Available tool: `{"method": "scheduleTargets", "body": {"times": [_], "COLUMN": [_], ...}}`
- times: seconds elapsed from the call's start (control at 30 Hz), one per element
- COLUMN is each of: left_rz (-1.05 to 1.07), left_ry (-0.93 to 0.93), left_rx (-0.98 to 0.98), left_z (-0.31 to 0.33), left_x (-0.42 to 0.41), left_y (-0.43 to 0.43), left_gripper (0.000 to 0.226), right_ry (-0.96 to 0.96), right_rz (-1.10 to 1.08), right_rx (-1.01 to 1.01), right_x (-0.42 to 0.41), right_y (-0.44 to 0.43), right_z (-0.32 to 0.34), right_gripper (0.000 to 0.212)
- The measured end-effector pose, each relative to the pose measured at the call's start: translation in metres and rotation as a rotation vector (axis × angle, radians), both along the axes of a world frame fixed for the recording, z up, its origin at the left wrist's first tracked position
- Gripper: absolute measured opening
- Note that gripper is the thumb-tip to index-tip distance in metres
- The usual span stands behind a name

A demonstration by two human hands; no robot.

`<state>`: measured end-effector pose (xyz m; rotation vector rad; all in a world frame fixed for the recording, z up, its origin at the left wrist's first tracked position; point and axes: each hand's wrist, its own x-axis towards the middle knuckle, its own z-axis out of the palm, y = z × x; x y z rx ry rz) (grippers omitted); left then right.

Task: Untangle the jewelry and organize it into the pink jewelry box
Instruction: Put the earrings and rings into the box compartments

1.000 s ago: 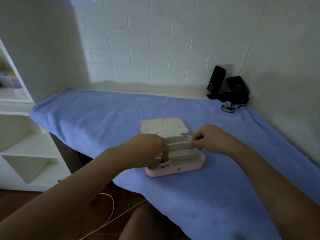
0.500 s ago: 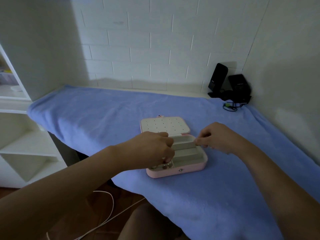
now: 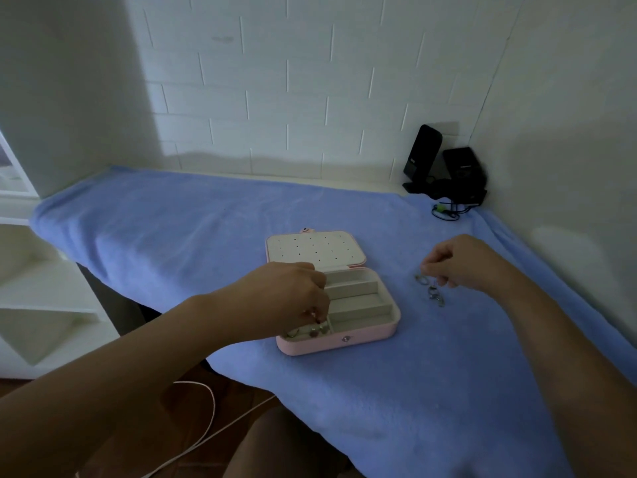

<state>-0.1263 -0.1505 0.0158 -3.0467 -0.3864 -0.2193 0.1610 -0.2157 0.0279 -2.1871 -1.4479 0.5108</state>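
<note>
The pink jewelry box (image 3: 344,343) lies open on the blue towel, its dotted cream lid (image 3: 315,249) folded back. My left hand (image 3: 286,298) hovers over the box's left side, fingers curled down and pinching a small piece above the front-left compartment, where several rings and small pieces (image 3: 310,332) lie. To the right of the box my right hand (image 3: 462,263) pinches one end of a small silver jewelry cluster (image 3: 431,289) that trails onto the towel.
A blue towel (image 3: 172,229) covers the tabletop. A black phone stand and a dark device with cables (image 3: 444,170) sit in the back right corner. White shelves (image 3: 31,270) stand at the left. A white cable (image 3: 206,408) lies on the floor below.
My right hand has left the box's right edge and moved right onto the towel, where it now holds the silver cluster. My left hand stays over the box's left compartments.
</note>
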Motion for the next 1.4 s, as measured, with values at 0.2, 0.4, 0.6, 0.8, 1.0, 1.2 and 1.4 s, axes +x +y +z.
{"method": "scheduleTargets", "body": {"times": [0.2,0.4,0.6,0.8,1.0,1.2,1.4], "left_rz": [0.02,0.073,0.218,0.38,0.556,0.576,0.446], "left_ry": [-0.034,-0.072,-0.321,-0.51,-0.782,-0.867,-0.91], "left_rx": [-0.039,-0.124,-0.296,-0.443,-0.652,-0.679,-0.606], "left_z": [0.002,-0.001,-0.005,-0.019,-0.036,-0.051,-0.041], "left_x": [-0.004,-0.007,-0.015,-0.019,-0.015,-0.012,-0.008], "left_y": [-0.004,-0.003,-0.004,-0.005,-0.009,-0.013,-0.024], "left_gripper": [0.014,0.018,0.012,0.01,0.015,0.015,0.013], "right_ry": [-0.059,-0.102,-0.123,-0.208,-0.119,0.18,0.419], "right_rz": [-0.115,-0.028,0.1,0.147,0.198,0.246,0.416], "right_rx": [-0.19,-0.079,-0.044,-0.102,0.023,0.248,0.389], "right_x": [0.012,0.01,0.003,-0.004,-0.007,-0.03,-0.071], "right_y": [0.003,0.005,0.005,0.01,0.009,-0.001,-0.013], "right_z": [-0.014,-0.015,-0.022,-0.015,-0.021,-0.007,0.013], "right_gripper": [0.017,0.015,0.014,0.009,0.013,0.012,0.015]}}
